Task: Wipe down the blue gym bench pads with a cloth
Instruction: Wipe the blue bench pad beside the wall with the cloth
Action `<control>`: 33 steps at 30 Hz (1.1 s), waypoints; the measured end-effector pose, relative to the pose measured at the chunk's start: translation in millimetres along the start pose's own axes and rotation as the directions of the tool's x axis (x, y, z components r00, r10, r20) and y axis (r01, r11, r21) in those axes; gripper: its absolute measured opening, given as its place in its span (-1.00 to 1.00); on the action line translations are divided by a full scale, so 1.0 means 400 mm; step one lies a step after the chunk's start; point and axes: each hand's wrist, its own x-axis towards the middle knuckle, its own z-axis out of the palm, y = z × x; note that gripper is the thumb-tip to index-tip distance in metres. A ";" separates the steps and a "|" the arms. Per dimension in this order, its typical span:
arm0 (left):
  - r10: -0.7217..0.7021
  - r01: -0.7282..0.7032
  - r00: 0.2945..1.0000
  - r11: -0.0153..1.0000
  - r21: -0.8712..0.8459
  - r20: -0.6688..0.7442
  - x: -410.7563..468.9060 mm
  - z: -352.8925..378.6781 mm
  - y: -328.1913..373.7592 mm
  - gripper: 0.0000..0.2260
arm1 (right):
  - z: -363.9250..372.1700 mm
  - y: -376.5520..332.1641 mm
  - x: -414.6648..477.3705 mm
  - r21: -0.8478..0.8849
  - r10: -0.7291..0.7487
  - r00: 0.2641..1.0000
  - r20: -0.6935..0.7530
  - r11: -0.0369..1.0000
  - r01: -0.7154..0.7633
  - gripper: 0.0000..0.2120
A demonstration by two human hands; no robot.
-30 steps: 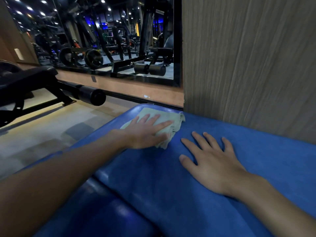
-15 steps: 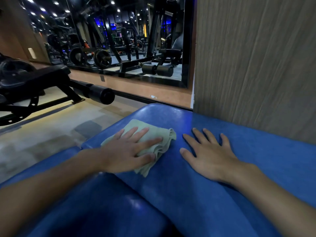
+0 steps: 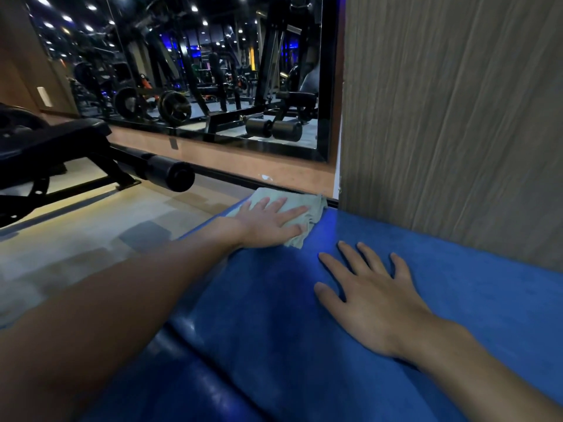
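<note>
The left hand (image 3: 268, 222) is laid flat, fingers straight and spread, and is pressed on a pale green cloth (image 3: 315, 210). The cloth is bunched under it at the far end of the blue bench pad (image 3: 274, 300), near the corner of a wood-grain wall panel (image 3: 441, 117). The right hand (image 3: 371, 300) is rested palm down on the bare pad, fingers spread, nothing held, apart from the cloth. A black padded roller (image 3: 170, 173) is noted to the left, below a wall mirror (image 3: 198, 71).
</note>
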 end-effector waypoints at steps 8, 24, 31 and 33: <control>0.092 -0.093 0.996 0.994 0.055 0.020 -0.393 0.031 -0.061 -0.42 | -0.007 -0.006 -0.002 0.010 0.009 1.000 0.014 1.000 -0.010 -0.37; -0.049 0.048 0.999 0.998 0.026 0.009 -0.004 -0.002 -0.048 -0.50 | -0.004 -0.026 0.038 -0.030 0.001 1.000 0.024 1.000 0.000 -0.36; -0.062 0.063 0.998 0.998 -0.026 0.007 0.072 -0.014 -0.051 -0.50 | -0.007 -0.023 0.039 -0.029 0.000 0.999 0.034 1.000 0.001 -0.36; -0.065 0.065 0.998 0.998 0.006 0.006 0.017 -0.002 -0.066 -0.50 | -0.005 -0.021 0.041 -0.027 0.001 0.999 0.032 1.000 0.000 -0.37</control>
